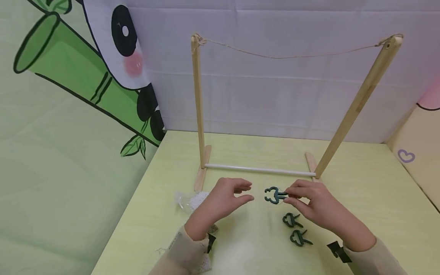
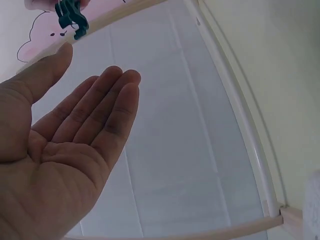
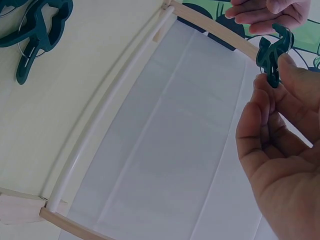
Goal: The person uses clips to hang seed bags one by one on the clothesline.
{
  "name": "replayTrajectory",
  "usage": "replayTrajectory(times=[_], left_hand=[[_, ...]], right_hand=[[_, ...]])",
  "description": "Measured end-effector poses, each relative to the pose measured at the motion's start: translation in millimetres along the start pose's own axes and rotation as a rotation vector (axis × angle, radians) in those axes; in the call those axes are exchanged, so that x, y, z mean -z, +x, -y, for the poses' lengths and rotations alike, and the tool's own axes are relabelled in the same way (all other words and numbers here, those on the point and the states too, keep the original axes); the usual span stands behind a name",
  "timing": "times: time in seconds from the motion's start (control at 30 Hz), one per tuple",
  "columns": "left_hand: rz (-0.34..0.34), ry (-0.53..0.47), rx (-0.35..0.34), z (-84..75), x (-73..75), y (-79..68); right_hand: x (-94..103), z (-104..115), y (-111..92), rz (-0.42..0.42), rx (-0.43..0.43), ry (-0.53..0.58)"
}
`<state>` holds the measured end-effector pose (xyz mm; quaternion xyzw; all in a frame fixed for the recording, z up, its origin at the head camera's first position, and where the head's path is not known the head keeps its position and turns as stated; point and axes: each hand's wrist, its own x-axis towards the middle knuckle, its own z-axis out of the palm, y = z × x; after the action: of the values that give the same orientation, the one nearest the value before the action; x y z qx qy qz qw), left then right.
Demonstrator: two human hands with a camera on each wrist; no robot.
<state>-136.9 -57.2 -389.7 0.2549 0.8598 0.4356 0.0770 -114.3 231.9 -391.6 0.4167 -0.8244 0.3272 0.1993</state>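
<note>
My right hand [image 1: 316, 200] pinches the handles of a dark green plastic spring clip [image 1: 273, 195] between thumb and fingers, its curved jaws spread and pointing left. The right wrist view shows the handles of this clip [image 3: 272, 57] squeezed at the fingertips. To its left, my left hand [image 1: 225, 195] is held over the table, thumb apart from its extended fingers; the left wrist view shows its palm [image 2: 70, 165] holding nothing. Two more green clips, one [image 1: 291, 220] above the other [image 1: 299, 238], lie on the table below the held clip.
Behind the hands stands a frame with two wooden posts [image 1: 197, 103], a white rod [image 1: 259, 169] low between them and a sagging string [image 1: 275, 57] across the top. A clear bag of white bits [image 1: 197, 199] and a small packet [image 1: 204, 264] lie partly behind the left forearm.
</note>
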Motion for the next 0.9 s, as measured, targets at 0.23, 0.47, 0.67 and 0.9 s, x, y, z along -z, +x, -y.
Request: replayTrajectory(times=[0.23, 0.47, 0.67, 0.9], left_hand=[[-0.045, 0.112, 0.04, 20.6, 25.9, -9.7], [-0.118, 0.2, 0.193, 44.3, 53.0, -23.3], [-0.155, 0.252, 0.235, 66.9, 67.8, -34.0], [-0.101, 0.313, 0.353, 98.5, 80.5, -44.4]], right_hand=[[0.9, -1.7, -1.5, -0.011, 0.015, 0.006], [3.0, -3.0, -3.6, -0.005, 0.0, -0.007], [3.1, -4.1, -5.2, -0.012, -0.003, -0.014], [3.8, -5.5, -5.2, -0.003, -0.007, -0.033]])
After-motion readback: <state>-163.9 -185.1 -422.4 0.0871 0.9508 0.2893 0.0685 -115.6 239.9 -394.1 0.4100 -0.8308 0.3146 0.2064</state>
